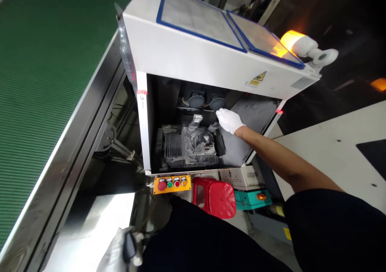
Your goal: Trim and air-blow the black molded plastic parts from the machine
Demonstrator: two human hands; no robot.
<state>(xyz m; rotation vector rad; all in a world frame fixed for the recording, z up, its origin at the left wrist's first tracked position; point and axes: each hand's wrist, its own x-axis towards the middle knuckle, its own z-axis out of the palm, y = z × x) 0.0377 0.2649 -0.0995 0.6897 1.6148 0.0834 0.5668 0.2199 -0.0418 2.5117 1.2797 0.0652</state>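
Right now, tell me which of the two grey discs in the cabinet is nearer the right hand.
The disc on the picture's right, just above the right hand; the other disc sits farther left.

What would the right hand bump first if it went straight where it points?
The right hand would probably meet the nearer grey disc inside the white machine, though depth is unclear.

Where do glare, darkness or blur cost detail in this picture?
Head view: the pale surface at lower left is blown out to white; head view: the lit orange beacon glares onto the blue-edged panel beside it; head view: the upper-right background sinks into black; head view: the left gloved hand looks soft, its dark object unidentifiable.
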